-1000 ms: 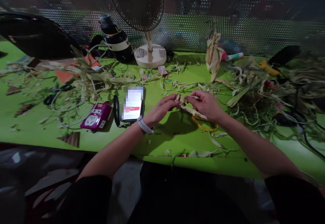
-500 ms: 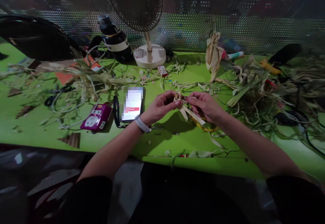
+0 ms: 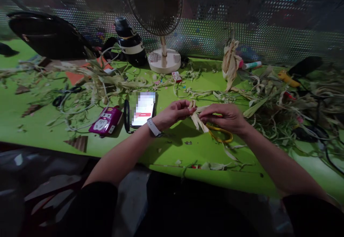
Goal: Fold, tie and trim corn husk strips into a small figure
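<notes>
Head view: The left hand (image 3: 176, 113) pinches the corn husk (image 3: 197, 121), positioned above the table (image 3: 168, 156) between both hands. The right hand (image 3: 225, 116) contacts the husk from the right; its grip cannot be determined. The phone (image 3: 144, 117) lies farther left.

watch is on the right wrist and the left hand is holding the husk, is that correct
Not quite: the head view shows the watch on the wrist of the left hand, not the right. That left hand is indeed holding the husk.
</notes>
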Motion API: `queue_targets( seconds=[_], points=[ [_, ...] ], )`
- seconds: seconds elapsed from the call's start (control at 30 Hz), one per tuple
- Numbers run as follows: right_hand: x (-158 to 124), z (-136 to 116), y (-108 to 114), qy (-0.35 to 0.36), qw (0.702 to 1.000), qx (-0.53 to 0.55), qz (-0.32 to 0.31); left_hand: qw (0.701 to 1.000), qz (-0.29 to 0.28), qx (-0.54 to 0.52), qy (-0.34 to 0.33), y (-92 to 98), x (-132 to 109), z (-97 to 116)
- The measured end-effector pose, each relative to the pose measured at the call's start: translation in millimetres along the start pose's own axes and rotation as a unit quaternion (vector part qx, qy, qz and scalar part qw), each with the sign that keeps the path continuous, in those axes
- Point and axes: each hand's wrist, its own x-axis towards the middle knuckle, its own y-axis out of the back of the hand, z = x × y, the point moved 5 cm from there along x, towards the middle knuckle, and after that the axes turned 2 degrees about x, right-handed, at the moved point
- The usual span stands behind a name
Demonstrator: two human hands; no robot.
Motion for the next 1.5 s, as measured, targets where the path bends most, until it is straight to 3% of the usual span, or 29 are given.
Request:
queue_targets(
  seconds=[0.2, 0.5, 0.7, 0.8, 0.9, 0.97, 1.23, 1.5],
  points=[
    [0.4, -2.9, -5.8, 0.023, 0.996, -0.009, -0.082, 1.0, 0.011, -0.015, 0.004, -1.3, -0.9, -3.6],
    [-0.4, 0.7, -7.4, 0.033, 0.994, -0.029, -0.101, 1.0, 0.016, -0.019, 0.014, -6.1, -4.4, -2.5],
    [0.6, -4.0, -11.3, 0.048, 0.995, -0.089, 0.004, 1.0, 0.021, -0.009, 0.007, -5.3, -3.4, -4.5],
    [-0.6, 0.7, -14.6, -0.045, 0.996, -0.055, 0.061, 1.0, 0.022, 0.001, 0.006, -5.8, -2.6, -6.5],
    [-5.8, 10.3, -13.6, -0.163, 0.977, 0.014, 0.139, 0.999, 0.029, 0.033, -0.012, -7.1, -2.4, -5.0],
    [-7.6, 12.1, -12.3, -0.184, 0.967, 0.041, 0.171, 0.997, 0.044, 0.05, -0.03, -7.1, -2.3, -2.9],
    [-2.7, 12.0, -9.9, -0.177, 0.977, -0.018, 0.122, 0.986, 0.097, 0.089, -0.107, 0.7, 0.4, -2.1],
    [-2.1, 14.1, -8.4, -0.159, 0.971, -0.12, 0.129, 0.973, 0.113, 0.128, -0.153, 0.0, -2.1, 1.7]
  ],
)
